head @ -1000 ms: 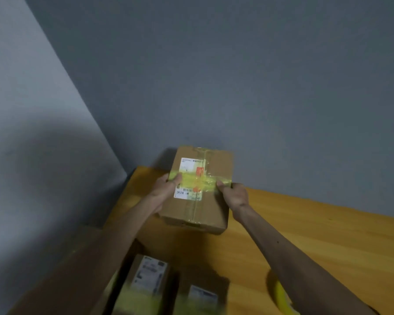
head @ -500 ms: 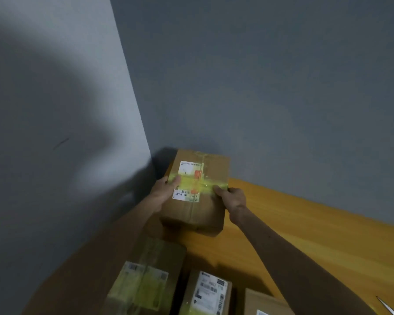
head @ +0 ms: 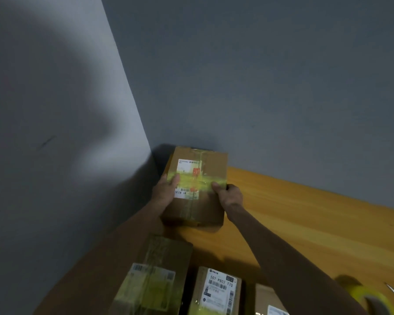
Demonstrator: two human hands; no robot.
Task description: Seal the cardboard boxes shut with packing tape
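Box [head: 198,187] now nearer wall corner, both hands gripping its yellow-taped cardboard sides, left [head: 165,192], right [head: 229,196].

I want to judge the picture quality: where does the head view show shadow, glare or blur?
Head view: dim overall; a broad shadow covers the left wall; the yellow tape band on the held box shines and hides part of its label; the near boxes are soft at the lower edge.

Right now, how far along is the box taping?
Done: the box in the corner has a yellow strip across its top, as does the near left box. In hand: left hand and right hand hold its sides. Left: the box at bottom right shows no tape; tape roll sits nearby.
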